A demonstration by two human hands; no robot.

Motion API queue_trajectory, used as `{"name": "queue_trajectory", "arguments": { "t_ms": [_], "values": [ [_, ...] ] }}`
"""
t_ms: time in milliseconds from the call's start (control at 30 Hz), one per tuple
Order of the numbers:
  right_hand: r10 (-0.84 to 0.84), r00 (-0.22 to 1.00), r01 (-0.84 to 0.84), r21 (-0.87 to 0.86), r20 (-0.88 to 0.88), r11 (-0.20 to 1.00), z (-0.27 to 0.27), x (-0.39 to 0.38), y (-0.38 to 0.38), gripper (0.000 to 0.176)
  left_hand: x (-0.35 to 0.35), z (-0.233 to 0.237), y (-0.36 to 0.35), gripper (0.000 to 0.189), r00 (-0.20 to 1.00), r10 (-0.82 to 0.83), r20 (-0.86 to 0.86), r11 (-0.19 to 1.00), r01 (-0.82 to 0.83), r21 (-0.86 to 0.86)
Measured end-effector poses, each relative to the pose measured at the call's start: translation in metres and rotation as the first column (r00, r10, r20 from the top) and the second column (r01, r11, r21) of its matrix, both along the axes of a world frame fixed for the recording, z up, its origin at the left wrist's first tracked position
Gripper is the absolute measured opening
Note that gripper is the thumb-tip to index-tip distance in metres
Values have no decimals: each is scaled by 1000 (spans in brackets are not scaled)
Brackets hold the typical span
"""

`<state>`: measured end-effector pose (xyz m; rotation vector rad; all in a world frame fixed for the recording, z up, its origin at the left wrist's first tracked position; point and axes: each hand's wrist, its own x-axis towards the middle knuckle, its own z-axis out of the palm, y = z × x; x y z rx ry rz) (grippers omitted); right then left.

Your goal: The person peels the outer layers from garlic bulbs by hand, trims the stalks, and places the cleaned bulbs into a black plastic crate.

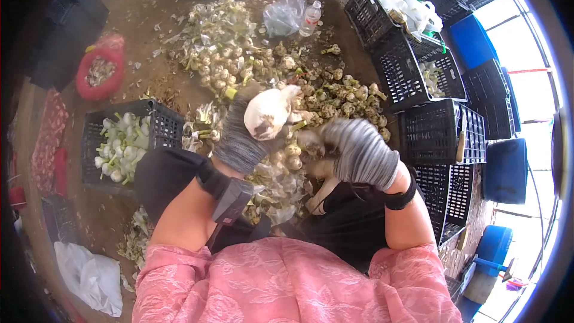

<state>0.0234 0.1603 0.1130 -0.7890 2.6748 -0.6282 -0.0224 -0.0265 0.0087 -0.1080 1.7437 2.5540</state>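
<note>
My left hand (242,134), in a grey striped glove, is closed around a large whitish garlic bulb (266,113) in front of me. To the right of it, my right hand (353,146) wears a similar glove and is smeared by motion; its fingers and anything in them cannot be made out. Beyond and between the hands lies a heap of garlic bulbs (350,98), brownish and dirty on the right. Pale loose skins (278,188) lie below the hands, between my knees.
Left of my knee stands a black crate (164,125) with cleaned white bulbs (124,143). A red net bag (101,84) is behind it. Black crates (430,134) line the right side. A plastic bottle (310,19) and clear bag (283,17) lie beyond the heap.
</note>
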Motion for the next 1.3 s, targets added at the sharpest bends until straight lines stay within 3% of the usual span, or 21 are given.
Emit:
{"name": "queue_trajectory", "arguments": {
  "t_ms": [33, 67, 100, 133, 200, 233, 267, 333, 367, 500, 600, 633, 733, 867, 933, 1000, 1033, 1067, 1133, 1200, 1300],
  "values": [
    [-126, 991, 134, -294, 49, 946, 2, -2, 3, 46, 7, 2, -8, 46, 935, -251, 250, 886, 118, 449],
    [-306, 951, 291, -429, 36, 855, -2, 0, -1, 49, 12, 25, -10, 45, 762, -555, 335, 580, 65, 812],
    [-343, 939, 316, -496, 38, 809, 0, 0, -4, 47, 6, -2, -9, 44, 833, -527, 168, 696, 310, 648],
    [-381, 924, 338, -561, 43, 756, 2, 0, -7, 46, 6, -27, -8, 44, 832, -529, 167, 695, 312, 648],
    [-300, 945, 177, -570, -129, 802, -9, -4, -10, 40, 11, -34, -4, 44, 854, -478, -205, 871, 431, -237],
    [-207, 932, 10, -548, -298, 836, -13, -6, -9, 33, 17, -38, 3, 44, 898, -436, -60, 890, 440, 119],
    [-210, 931, 14, -550, -297, 835, -12, -4, -8, 33, 20, -35, 4, 44, 896, -439, -59, 889, 443, 118],
    [-242, 923, 101, -418, -300, 903, -10, 0, -7, 22, 23, -25, 3, 38, 892, -389, 229, 839, 241, 488],
    [-271, 916, 70, -547, -295, 834, -13, -1, -11, 15, 21, 13, -2, 37, 808, -577, 115, 524, 258, 812],
    [-179, 937, -3, -518, -301, 855, -14, 2, -9, 14, 9, 17, -7, 47, 784, -621, 11, 288, 215, 933],
    [-9, 976, -115, -553, -216, 825, -15, 11, -16, 14, 6, 21, -7, 47, 811, -582, -59, 262, 255, 931],
    [60, 987, -138, -582, -152, 801, -15, 14, -20, 14, 10, 26, -9, 46, 844, -513, 159, 419, 84, 904],
    [176, 956, -53, -451, 236, 891, -5, 27, -29, 21, 7, 33, -8, 43, 836, -501, 224, 421, 10, 907],
    [265, 964, -261, -160, 6, 952, -6, 20, -21, 26, 0, 13, -7, 43, 828, -494, 265, 485, 10, 874],
    [111, 959, -195, -325, -259, 926, -16, 9, -7, 35, 5, 21, -2, 48, 828, -473, 302, 568, 24, 823],
    [-206, 965, 107, -474, -162, 874, -11, 1, 0, 33, 10, 24, 2, 48, 854, -381, 353, 850, 173, 498],
    [-392, 907, 384, -679, 152, 625, -16, 1, 0, 35, 14, 29, -2, 50, 845, -449, 292, 871, 339, 356],
    [-345, 849, 522, -733, 400, 435, -12, -3, 0, 47, 15, 30, -1, 50, 844, -450, 293, 870, 340, 358],
    [-257, 798, 602, -744, 546, 289, -28, -13, 1, 60, 18, 32, 3, 51, 796, -602, -63, 790, 581, -197],
    [-132, 720, 679, -652, 682, 337, -33, -13, -2, 67, 19, 28, 10, 50, 633, -774, 7, 621, 758, 202],
    [-40, 653, 711, -594, 756, 377, -42, -14, -13, 61, 26, 36, 17, 53, 528, -824, 207, 517, 849, -107]
  ]
}}
